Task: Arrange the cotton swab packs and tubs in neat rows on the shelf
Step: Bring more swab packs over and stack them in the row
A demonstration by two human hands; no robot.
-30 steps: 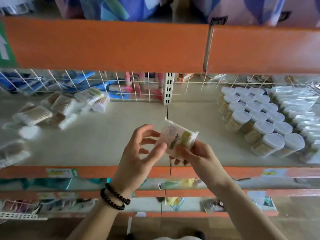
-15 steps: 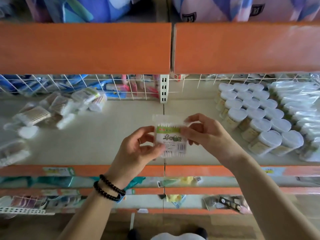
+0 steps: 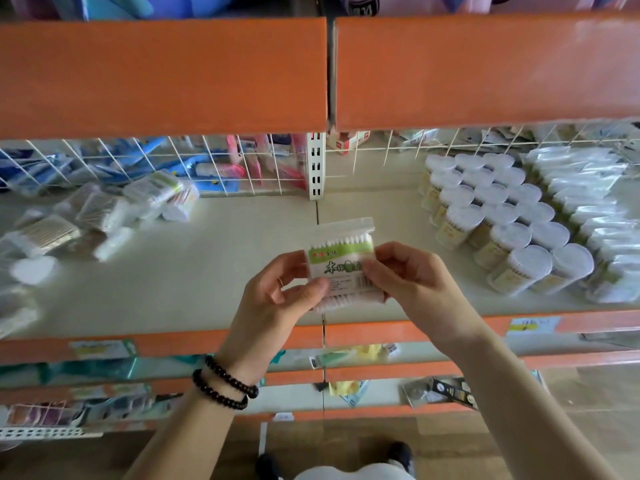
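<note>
While hands (image 3: 346, 289) pinch swab pack (image 3: 341, 261), tubs (image 3: 498, 216) rowed

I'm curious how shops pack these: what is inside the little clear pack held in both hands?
The clear pack shows rows of white cotton swab tips along its top and bottom edges. A green and white label covers the middle, and the left hand and right hand hide its sides.

Two black beaded bracelets (image 3: 225, 386) on the bare left wrist
</note>
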